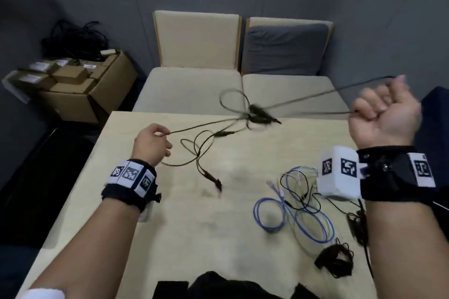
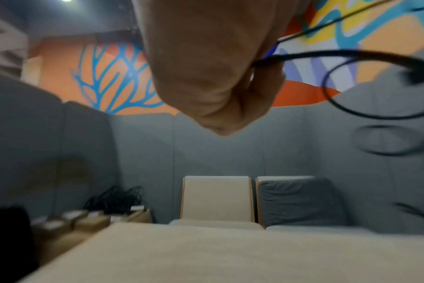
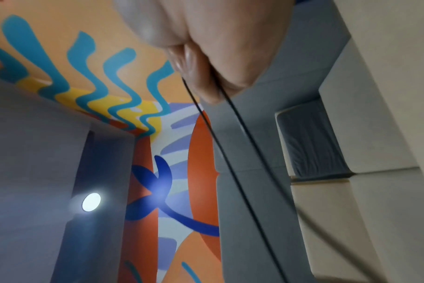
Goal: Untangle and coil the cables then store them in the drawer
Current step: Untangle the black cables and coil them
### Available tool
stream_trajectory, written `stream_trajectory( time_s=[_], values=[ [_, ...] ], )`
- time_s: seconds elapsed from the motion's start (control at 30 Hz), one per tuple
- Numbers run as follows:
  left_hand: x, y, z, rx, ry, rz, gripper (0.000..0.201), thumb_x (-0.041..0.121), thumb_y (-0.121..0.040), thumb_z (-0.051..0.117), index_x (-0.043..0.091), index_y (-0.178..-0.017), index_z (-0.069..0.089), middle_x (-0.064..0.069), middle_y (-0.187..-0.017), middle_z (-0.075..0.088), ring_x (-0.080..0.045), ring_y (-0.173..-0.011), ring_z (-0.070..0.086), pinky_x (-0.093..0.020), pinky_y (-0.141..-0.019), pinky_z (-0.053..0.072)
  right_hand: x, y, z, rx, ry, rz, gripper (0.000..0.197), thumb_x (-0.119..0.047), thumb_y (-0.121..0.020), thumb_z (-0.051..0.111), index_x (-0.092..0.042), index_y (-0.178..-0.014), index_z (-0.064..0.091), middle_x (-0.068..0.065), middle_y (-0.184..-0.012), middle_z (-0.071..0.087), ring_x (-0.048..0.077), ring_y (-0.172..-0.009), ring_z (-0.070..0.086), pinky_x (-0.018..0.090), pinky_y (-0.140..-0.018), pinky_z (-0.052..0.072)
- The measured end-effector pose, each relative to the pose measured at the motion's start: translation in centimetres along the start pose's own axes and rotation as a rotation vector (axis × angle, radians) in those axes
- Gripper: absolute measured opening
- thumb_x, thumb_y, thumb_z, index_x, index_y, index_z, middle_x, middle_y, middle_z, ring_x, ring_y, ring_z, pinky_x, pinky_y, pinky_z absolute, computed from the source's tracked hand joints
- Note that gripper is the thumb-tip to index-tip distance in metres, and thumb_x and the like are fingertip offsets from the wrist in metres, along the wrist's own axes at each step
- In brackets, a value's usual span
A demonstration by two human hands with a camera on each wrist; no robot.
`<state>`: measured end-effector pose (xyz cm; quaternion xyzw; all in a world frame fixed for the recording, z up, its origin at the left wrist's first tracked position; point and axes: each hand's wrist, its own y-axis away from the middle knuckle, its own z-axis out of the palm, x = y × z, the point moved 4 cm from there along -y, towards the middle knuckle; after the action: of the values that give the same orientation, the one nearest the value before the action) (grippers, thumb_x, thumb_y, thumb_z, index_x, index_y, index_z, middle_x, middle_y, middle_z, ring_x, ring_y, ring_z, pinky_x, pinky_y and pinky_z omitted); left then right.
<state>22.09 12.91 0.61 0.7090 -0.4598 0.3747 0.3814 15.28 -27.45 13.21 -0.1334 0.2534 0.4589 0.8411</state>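
Note:
A thin black cable (image 1: pixel 206 126) is stretched in the air between both hands over the far half of the beige table (image 1: pixel 184 226). My left hand (image 1: pixel 151 142) pinches one strand of it. My right hand (image 1: pixel 384 114), raised at the right, is fisted round two strands (image 3: pixel 232 172) that run to a knot of plugs (image 1: pixel 260 114) at the table's far edge. Another plug end (image 1: pixel 215 181) lies on the table. In the left wrist view the cable (image 2: pixel 327 55) leaves the left hand (image 2: pixel 206 67) to the right. A tangle of blue, white and black cables (image 1: pixel 298 204) lies under my right wrist.
A small black cable bundle (image 1: pixel 334 260) lies near the table's front right. Dark cloth (image 1: pixel 218 286) sits at the front edge. Two cushioned seats (image 1: pixel 238 90) stand beyond the table. Cardboard boxes (image 1: pixel 80 85) with black cables on top stand at the left.

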Motion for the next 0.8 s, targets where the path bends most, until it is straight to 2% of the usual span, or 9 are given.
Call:
stream_trajectory(
  time_s=[0.17,0.3,0.4,0.47,0.53,0.57,0.63,0.73,0.8],
  values=[
    [0.1,-0.6,-1.4,0.179,0.446,-0.115,0.023,0.008,-0.097,0.040,0.015,-0.080,0.052,-0.004,-0.060,0.039,-0.012,-0.041,0.040,-0.013,-0.037,0.029,-2.0,-0.7,-3.7,0.250,0.200,-0.242,0.027,-0.022,-0.100,0.040,-0.022,-0.074,0.035,-0.007,-0.054,0.027,0.009,-0.044,0.022,0.020,-0.037,0.017],
    [1.3,-0.5,-2.7,0.365,-0.077,0.155,0.003,0.019,-0.088,0.061,0.019,-0.087,0.058,0.000,-0.067,0.048,-0.019,-0.066,0.050,-0.025,-0.065,0.039,-3.3,-1.0,-4.7,0.226,0.422,-0.350,0.024,-0.020,-0.093,0.046,-0.022,-0.073,0.033,-0.009,-0.054,0.025,0.009,-0.043,0.018,0.021,-0.036,0.014],
    [1.7,-0.3,-1.2,0.184,-0.092,0.191,0.009,0.016,-0.083,0.063,0.024,-0.082,0.061,0.003,-0.063,0.049,-0.021,-0.066,0.052,-0.030,-0.066,0.043,-1.5,-0.1,-2.2,-0.047,0.488,-0.199,0.022,-0.020,-0.096,0.052,-0.021,-0.075,0.047,-0.008,-0.056,0.027,0.009,-0.046,0.019,0.017,-0.039,0.017],
    [2.2,0.6,0.6,-0.009,-0.197,0.178,0.015,0.017,-0.079,0.064,0.028,-0.089,0.062,0.003,-0.072,0.057,-0.023,-0.077,0.058,-0.034,-0.078,0.048,0.1,1.0,-0.1,-0.228,0.485,-0.132,0.027,-0.020,-0.099,0.048,-0.023,-0.074,0.057,-0.009,-0.054,0.027,0.010,-0.048,0.019,0.019,-0.044,0.020],
    [2.8,2.3,2.7,-0.212,-0.597,0.216,0.051,0.028,-0.073,0.073,0.037,-0.119,0.053,0.002,-0.114,0.058,-0.023,-0.116,0.048,-0.044,-0.102,0.036,1.9,2.1,1.8,-0.361,0.463,-0.079,0.028,-0.021,-0.098,0.047,-0.025,-0.074,0.061,-0.008,-0.053,0.026,0.010,-0.049,0.020,0.021,-0.048,0.023],
    [3.5,3.4,3.8,-0.289,-0.733,0.293,0.074,0.036,-0.069,0.078,0.041,-0.133,0.041,0.002,-0.137,0.045,-0.022,-0.133,0.032,-0.049,-0.109,0.026,2.7,2.6,2.8,-0.407,0.454,-0.050,0.025,-0.022,-0.096,0.049,-0.026,-0.075,0.062,-0.007,-0.054,0.025,0.010,-0.049,0.021,0.022,-0.049,0.024],
    [5.5,5.7,6.6,-0.475,-0.698,0.470,0.097,0.048,-0.064,0.081,0.043,-0.143,0.025,0.003,-0.154,0.023,-0.016,-0.143,0.014,-0.052,-0.115,0.016,4.6,3.7,4.5,-0.487,0.437,0.004,0.018,-0.023,-0.091,0.053,-0.026,-0.076,0.063,-0.003,-0.057,0.023,0.010,-0.050,0.023,0.023,-0.050,0.025],
    [6.8,9.7,11.7,-0.775,-0.430,0.561,0.078,0.053,-0.066,0.076,0.040,-0.134,0.040,0.004,-0.138,0.047,-0.015,-0.129,0.041,-0.032,-0.108,0.034,6.3,5.0,7.0,-0.598,0.449,0.030,0.011,-0.025,-0.087,0.057,-0.024,-0.078,0.063,0.002,-0.060,0.021,0.011,-0.050,0.023,0.025,-0.050,0.023],
    [6.4,10.2,13.6,-0.755,-0.303,0.472,0.022,0.039,-0.082,0.070,0.028,-0.097,0.060,0.004,-0.094,0.063,-0.018,-0.092,0.059,-0.021,-0.078,0.046,5.5,4.7,8.2,-0.640,0.504,-0.040,0.013,-0.024,-0.089,0.059,-0.025,-0.076,0.064,-0.003,-0.055,0.026,0.010,-0.047,0.023,0.024,-0.047,0.021]
  ],
)
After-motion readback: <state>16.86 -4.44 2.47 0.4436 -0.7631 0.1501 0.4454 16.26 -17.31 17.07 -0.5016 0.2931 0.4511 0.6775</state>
